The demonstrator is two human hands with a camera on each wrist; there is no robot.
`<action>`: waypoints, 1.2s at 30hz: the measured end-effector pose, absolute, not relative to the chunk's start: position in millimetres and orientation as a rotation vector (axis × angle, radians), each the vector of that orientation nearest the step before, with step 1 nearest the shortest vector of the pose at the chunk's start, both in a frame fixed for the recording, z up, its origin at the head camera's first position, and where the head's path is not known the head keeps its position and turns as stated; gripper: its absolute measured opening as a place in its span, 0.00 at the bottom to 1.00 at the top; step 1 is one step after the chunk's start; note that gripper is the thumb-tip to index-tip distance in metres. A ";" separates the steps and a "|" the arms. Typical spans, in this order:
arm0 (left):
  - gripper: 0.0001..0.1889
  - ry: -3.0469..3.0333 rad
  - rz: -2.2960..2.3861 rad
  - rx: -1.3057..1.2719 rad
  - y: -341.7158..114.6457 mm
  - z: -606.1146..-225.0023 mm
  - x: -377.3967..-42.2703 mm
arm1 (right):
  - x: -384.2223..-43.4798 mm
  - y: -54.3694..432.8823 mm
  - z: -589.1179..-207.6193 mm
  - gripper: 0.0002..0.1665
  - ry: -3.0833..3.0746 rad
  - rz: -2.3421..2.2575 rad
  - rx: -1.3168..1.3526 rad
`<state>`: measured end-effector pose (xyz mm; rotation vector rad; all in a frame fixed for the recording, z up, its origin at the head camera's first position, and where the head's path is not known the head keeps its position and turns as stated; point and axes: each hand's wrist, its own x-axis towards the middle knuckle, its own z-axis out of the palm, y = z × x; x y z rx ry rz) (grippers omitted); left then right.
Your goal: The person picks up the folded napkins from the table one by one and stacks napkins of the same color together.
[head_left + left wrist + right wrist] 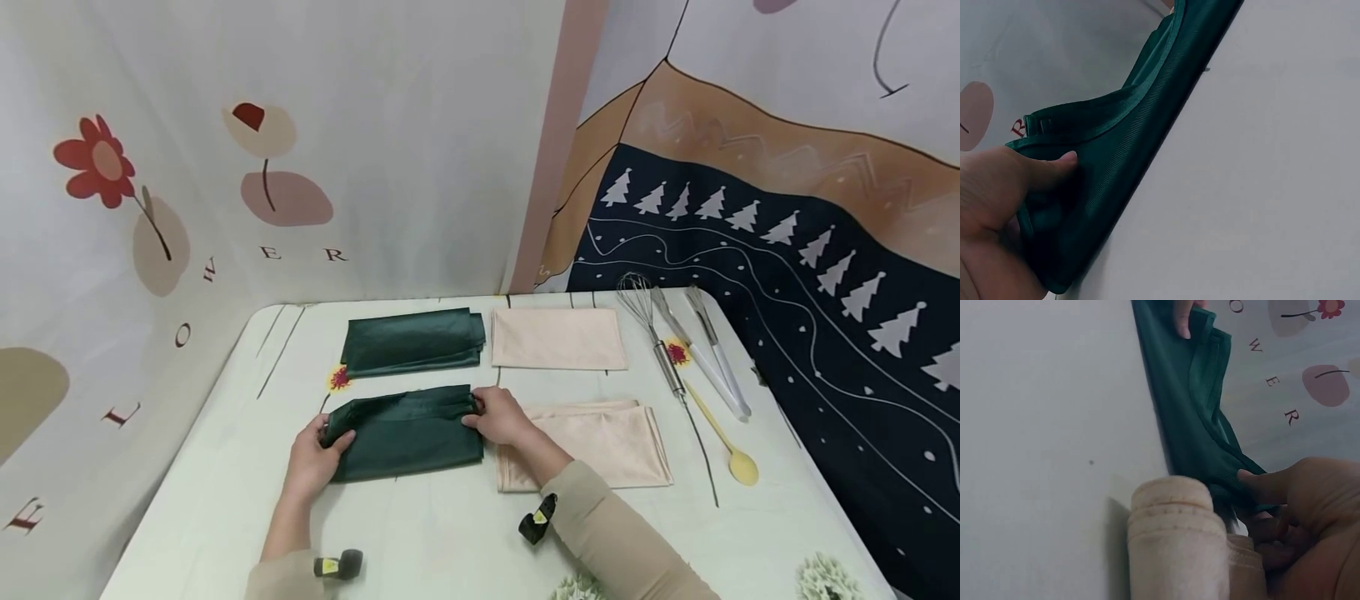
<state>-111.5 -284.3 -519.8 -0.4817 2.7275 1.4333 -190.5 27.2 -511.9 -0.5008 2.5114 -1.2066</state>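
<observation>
A folded dark green satin cloth [411, 442] was in the head frame's lower centre-left, clamped at both ends: the left hand [312, 458] pinched its left edge, the right hand [504, 415] its upper right corner. A folded pale pink cloth [600, 442] lay just right.

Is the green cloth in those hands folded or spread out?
Folded. The green cloth makes a strip between the left hand and right hand, layers showing along its far edge.
</observation>
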 end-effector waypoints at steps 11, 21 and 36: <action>0.42 2.322 1.829 -0.751 -287.7 -516.8 -115.0 | -191.7 20.5 -507.4 0.40 2.056 -1.568 -0.207; 0.34 2.367 1.778 -0.720 -290.2 -517.0 -108.9 | -189.8 18.6 -508.0 0.10 2.250 -1.395 -0.554; 0.25 2.624 1.341 -0.487 -306.2 -512.1 -97.2 | -204.4 35.6 -513.4 0.12 2.259 -1.185 -0.765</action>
